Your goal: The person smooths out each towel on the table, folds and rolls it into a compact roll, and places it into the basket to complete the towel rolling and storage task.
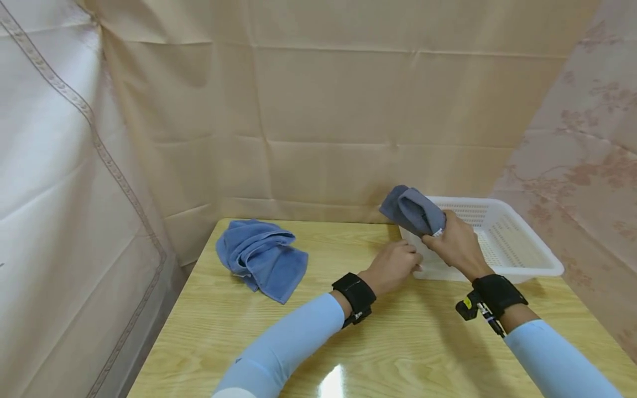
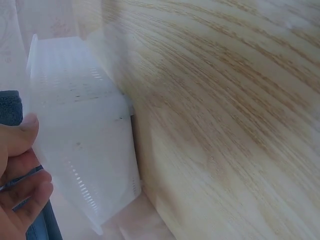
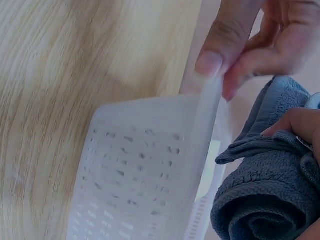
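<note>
towel, rolled and grey-blue [image 1: 410, 210], raised at the left end of the white basket [image 1: 534, 243]. its long axis runs obliquely: the free end points left and far, and the other end lies to the right and near, in the right hand [image 1: 460, 243]. fingers and thumb of this hand are clamped on the roll, close to a small white label [image 1: 438, 232]. one coiled end shows its spiral layers in the right wrist view. whether the roll touches the rim cannot be told.

left hand [image 1: 395, 265]: thumb and finger pinched together on the basket's rim at its left end, the thumb on the outer side.

basket: upright on the far right part of the table, with perforated walls; a patterned floor is visible within, its left portion hidden by the right hand.

second towel, blue [image 1: 264, 257]: loosely heaped on the far left part of the table, one corner directed near and slightly right.

surface and room: table [image 1: 393, 348] of pale yellow wood grain, a bright reflection at its near side. creased cream cloth [image 1: 328, 105] hangs at the far side, white cloth with a patterned band [image 1: 55, 182] at the left, pink floral cloth [image 1: 582, 160] at the right.
</note>
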Available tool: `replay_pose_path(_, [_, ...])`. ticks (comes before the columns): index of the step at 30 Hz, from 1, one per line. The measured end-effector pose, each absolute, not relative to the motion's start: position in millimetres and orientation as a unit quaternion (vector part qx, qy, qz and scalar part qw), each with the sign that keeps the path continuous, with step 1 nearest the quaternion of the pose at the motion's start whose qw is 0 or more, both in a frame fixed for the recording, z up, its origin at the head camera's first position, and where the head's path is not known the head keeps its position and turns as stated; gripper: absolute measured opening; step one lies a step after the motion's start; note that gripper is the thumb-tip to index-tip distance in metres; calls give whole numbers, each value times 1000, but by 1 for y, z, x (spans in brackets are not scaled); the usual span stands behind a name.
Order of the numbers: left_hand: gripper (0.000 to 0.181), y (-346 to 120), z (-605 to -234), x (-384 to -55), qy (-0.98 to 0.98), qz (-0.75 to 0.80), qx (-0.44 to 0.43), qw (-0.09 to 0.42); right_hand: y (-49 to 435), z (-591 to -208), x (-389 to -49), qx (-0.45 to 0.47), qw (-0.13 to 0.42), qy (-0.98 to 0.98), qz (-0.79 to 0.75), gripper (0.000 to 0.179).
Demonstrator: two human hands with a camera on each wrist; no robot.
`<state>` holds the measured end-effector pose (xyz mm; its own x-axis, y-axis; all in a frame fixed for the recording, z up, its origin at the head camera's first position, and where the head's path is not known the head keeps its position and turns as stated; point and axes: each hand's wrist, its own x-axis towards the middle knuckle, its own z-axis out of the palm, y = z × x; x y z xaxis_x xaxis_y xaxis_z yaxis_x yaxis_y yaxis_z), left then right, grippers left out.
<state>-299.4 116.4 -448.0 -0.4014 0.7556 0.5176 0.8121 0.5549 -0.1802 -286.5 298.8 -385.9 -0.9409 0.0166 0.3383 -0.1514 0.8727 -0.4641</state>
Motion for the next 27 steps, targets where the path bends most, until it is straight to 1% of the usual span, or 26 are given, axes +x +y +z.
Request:
replay_pose_path(9, [21,115,-447,-300,-836,-49,-476,268,315,-388,-290,6,168,-954,249,62])
replay_pose_path(15, [25,115,-449,-300,-836,-57,-480,261,323,-391,-291,-7,168,-956,242,67])
replay_pose_path(22, [27,114,-449,-299,-839,-59,-477,256,340,-397,-294,-15,167,-956,240,68])
replay_pose_path(27, [27,115,-447,-297,-840,-62,-475,256,357,-401,-296,-32,149,-959,241,80])
